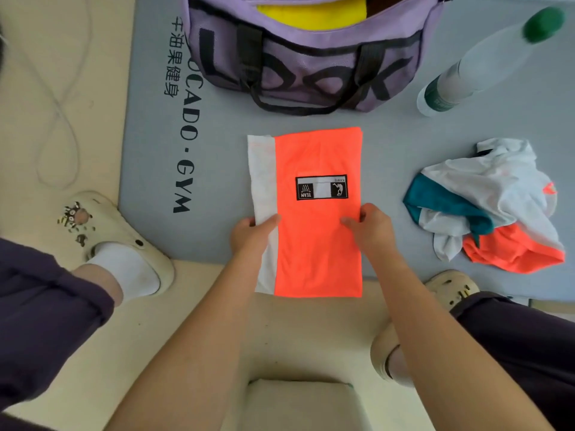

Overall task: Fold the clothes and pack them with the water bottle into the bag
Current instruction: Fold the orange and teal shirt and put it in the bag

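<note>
Bright even light, soft faint shadows, wide-angle bending at edges, water bottle (488,60) blurred

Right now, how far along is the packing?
One yellow item already sits in the purple bag. In hand: the orange garment, folded into a strip on the mat, gripped at its sides by the left hand and right hand. Left: the crumpled clothes are unfolded, and the water bottle lies outside the bag.

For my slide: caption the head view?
Both hands grip the folded orange garment before the purple bag.
</note>
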`<act>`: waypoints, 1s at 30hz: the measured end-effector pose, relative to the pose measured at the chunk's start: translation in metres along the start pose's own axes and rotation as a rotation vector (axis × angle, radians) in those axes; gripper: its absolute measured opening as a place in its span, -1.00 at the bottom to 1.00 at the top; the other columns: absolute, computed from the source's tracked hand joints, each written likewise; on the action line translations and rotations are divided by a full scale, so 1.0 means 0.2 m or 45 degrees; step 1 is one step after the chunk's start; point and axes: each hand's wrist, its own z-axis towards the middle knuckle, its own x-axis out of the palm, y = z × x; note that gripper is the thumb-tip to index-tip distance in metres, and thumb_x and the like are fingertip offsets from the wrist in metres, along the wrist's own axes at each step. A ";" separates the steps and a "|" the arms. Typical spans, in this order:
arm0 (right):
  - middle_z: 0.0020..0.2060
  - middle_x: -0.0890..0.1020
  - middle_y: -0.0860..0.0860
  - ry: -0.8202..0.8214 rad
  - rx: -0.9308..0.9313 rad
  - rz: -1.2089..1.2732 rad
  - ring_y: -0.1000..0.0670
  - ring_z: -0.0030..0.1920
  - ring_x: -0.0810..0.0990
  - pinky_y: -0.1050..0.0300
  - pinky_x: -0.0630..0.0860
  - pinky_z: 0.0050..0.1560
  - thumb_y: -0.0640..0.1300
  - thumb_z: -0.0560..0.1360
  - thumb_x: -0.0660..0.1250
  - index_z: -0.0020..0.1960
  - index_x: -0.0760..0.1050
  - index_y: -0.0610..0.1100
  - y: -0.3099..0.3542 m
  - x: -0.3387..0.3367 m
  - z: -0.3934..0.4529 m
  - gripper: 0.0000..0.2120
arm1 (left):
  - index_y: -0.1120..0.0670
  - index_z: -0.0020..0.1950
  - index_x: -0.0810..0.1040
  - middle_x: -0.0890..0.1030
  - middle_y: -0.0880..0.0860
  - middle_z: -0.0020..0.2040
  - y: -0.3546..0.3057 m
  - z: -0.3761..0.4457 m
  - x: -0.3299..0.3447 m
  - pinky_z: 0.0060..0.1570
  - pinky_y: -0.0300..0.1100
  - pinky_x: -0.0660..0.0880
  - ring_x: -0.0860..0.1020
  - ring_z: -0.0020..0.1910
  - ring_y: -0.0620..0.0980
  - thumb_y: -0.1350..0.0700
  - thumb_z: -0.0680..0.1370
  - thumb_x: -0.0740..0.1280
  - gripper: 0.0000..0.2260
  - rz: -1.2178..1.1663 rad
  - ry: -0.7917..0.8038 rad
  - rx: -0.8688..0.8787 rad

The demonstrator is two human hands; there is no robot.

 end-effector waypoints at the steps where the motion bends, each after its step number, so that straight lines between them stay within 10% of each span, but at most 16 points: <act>1: -0.27 0.51 -0.07 0.001 0.010 0.013 -0.11 -0.21 0.47 0.04 0.38 -0.22 -0.07 0.46 0.44 -0.20 0.35 -0.14 -0.01 0.00 0.00 -0.72 | 0.10 -0.11 0.66 0.70 0.10 -0.10 -0.02 0.01 0.00 -0.12 -0.04 0.58 0.63 -0.20 0.04 -0.03 0.36 0.57 -0.75 -0.007 0.042 -0.003; 5: -0.36 0.45 0.01 -0.013 0.056 0.063 -0.09 -0.28 0.43 0.06 0.32 -0.30 -0.06 0.45 0.45 -0.29 0.27 -0.07 -0.04 0.00 -0.02 -0.64 | 0.04 -0.26 0.61 0.70 0.10 -0.14 -0.05 0.03 0.03 0.00 0.01 0.60 0.67 -0.13 0.09 0.05 0.34 0.59 -0.82 0.046 0.072 0.029; 10: -0.40 0.42 0.04 -0.091 -0.020 0.089 -0.02 -0.37 0.37 0.07 0.26 -0.39 -0.09 0.46 0.43 -0.25 0.31 -0.12 -0.08 0.01 -0.05 -0.70 | 0.03 -0.34 0.59 0.61 -0.04 -0.38 -0.03 -0.02 0.06 -0.32 -0.16 0.48 0.53 -0.41 -0.08 0.06 0.34 0.57 -0.81 0.052 0.019 0.131; 16: -0.39 0.40 0.10 -0.133 -0.075 0.232 0.11 -0.38 0.36 0.35 0.28 -0.42 -0.14 0.49 0.41 -0.17 0.43 -0.10 -0.10 0.01 -0.07 -0.84 | 0.06 -0.06 0.66 0.71 -0.01 -0.18 -0.05 -0.02 0.06 -0.24 -0.26 0.56 0.68 -0.22 -0.07 0.18 0.44 0.49 -0.90 -0.171 0.334 0.026; 24: -0.15 0.67 -0.04 0.432 0.122 1.127 0.02 -0.17 0.62 0.07 0.51 -0.06 -0.25 0.59 0.26 0.01 0.49 -0.16 -0.06 -0.18 -0.05 -0.96 | 0.10 0.18 0.63 0.69 0.09 0.13 -0.12 0.01 -0.05 0.22 -0.05 0.51 0.63 0.17 0.05 0.05 0.37 0.54 -0.60 -0.331 0.813 -0.074; 30: -0.24 0.66 -0.04 0.477 -0.014 1.236 0.02 -0.21 0.62 0.05 0.55 -0.07 -0.28 0.54 0.31 0.26 0.39 -0.06 0.04 -0.31 -0.02 -0.67 | 0.14 0.20 0.62 0.68 0.10 0.13 -0.27 -0.02 -0.08 0.35 0.16 0.40 0.60 0.20 0.12 -0.03 0.36 0.53 -0.53 -0.358 0.519 0.136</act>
